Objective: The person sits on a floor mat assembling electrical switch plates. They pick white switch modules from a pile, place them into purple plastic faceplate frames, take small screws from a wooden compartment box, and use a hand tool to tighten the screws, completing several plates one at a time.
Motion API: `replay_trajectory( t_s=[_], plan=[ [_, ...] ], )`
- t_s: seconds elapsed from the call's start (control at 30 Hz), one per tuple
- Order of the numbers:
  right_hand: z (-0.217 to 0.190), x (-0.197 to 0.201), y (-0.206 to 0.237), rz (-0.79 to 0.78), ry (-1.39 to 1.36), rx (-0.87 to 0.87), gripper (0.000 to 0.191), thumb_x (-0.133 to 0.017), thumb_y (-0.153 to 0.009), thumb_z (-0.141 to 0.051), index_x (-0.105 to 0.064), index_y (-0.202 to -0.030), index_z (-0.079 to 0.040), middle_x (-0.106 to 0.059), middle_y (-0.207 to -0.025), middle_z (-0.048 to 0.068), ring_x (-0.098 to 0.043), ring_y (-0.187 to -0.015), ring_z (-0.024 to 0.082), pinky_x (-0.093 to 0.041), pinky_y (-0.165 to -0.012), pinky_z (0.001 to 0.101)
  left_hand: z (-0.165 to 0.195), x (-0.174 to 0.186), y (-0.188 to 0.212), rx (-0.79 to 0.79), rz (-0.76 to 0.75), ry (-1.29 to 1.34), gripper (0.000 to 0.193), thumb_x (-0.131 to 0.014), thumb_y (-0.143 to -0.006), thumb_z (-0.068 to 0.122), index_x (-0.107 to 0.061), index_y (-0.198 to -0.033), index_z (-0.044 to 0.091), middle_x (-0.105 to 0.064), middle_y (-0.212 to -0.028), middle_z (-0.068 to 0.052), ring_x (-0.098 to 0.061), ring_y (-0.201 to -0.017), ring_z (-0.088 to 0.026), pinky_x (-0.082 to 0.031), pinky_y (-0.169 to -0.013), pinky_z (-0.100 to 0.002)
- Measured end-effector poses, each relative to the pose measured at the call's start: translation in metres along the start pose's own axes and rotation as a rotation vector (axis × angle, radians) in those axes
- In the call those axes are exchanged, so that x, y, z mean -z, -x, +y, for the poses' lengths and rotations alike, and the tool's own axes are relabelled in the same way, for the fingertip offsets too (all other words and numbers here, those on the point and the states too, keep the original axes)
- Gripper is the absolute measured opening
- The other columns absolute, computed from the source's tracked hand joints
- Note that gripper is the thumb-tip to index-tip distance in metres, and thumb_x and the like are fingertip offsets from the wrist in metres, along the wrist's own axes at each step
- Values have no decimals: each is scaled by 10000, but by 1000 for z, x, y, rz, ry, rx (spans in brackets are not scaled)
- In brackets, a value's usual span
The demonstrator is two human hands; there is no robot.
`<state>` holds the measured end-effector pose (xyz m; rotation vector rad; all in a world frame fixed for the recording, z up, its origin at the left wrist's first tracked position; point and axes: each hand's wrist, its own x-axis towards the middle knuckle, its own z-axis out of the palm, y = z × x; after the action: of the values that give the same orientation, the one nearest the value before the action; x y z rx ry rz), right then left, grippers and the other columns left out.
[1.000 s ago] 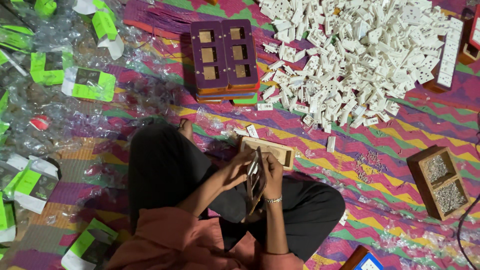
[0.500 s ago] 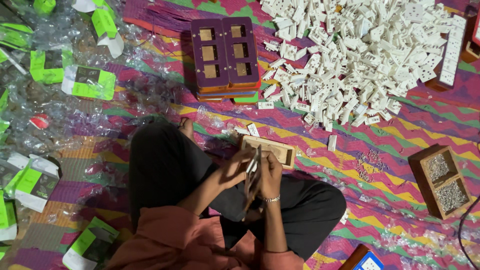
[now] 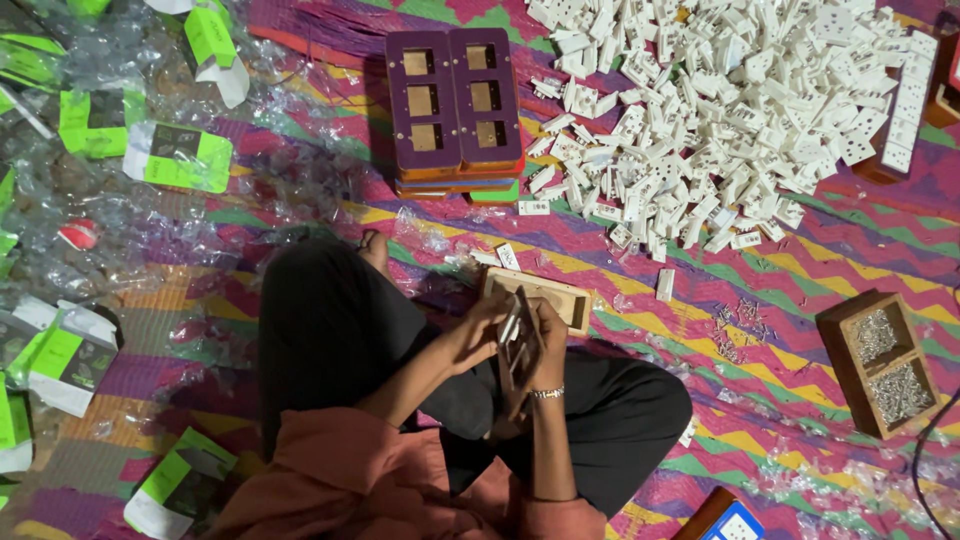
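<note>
A zigzag-patterned mat (image 3: 800,270) covers the floor. On it lie a heap of white plastic parts (image 3: 740,110) upper right, purple trays (image 3: 455,100) top centre, green packets (image 3: 180,155) left, and a wooden box (image 3: 880,365) right.

Green-and-white card packs (image 3: 178,156) scattered left among clear wrappers (image 3: 120,240).

The floor is covered by a woven mat (image 3: 800,250) with zigzag stripes in pink, purple, yellow and green, under soft even light, with crumpled clear plastic wrappers (image 3: 130,240) at one side.
</note>
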<state>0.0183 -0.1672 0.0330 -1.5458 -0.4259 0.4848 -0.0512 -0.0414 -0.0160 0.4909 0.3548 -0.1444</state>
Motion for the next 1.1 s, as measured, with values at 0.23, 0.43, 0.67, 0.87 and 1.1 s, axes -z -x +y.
replay_trajectory(
  t_s=[0.23, 0.43, 0.67, 0.87, 1.1],
  plan=[
    [-9, -6, 4, 148, -285, -277, 278, -508, -1079, -254, -637, -943, -49, -585, -719, -39, -530, -606, 41, -404, -488, 223, -8, -5, -4, 16, 85, -132, 200, -600, -1020, 297, -603, -1119, 124, -636, -915, 16, -595, -769, -79, -460, -613, -244],
    [-13, -8, 2, 47, -70, -145, 154, -605, -1009, -178, -653, -993, -33, -622, -791, -39, -552, -678, 45, -445, -569, 225, 11, -15, 3, -36, 2, 17, 267, -605, -1021, 291, -584, -1189, 86, -642, -979, 16, -641, -878, -79, -549, -759, -249],
    [2, 2, 6, 102, -82, -232, 256, -602, -1084, -222, -638, -937, -16, -564, -779, -14, -513, -689, 61, -401, -559, 232, -7, -5, -1, 19, 130, -191, 476, -625, -1009, 342, -537, -1422, 123, -616, -1067, 8, -557, -848, -91, -398, -623, -255],
    [22, 14, 24, 274, -499, -402, 295, -574, -1046, -340, -651, -1055, -55, -623, -875, 6, -589, -787, 110, -484, -678, 283, 8, -9, -5, -356, -6, -751, 592, -668, -1016, 283, -444, -1504, 33, -563, -1352, -89, -557, -1197, -159, -502, -980, -312],
    [32, 28, -1, 254, -772, -439, 468, -563, -1025, -500, -667, -1139, -58, -659, -927, 15, -638, -858, 156, -535, -773, 339, 32, -5, 3, -488, 30, -861, 315, -737, -1032, 182, -704, -1276, -16, -749, -1180, -107, -710, -1016, -162, -592, -876, -297]
  ],
)
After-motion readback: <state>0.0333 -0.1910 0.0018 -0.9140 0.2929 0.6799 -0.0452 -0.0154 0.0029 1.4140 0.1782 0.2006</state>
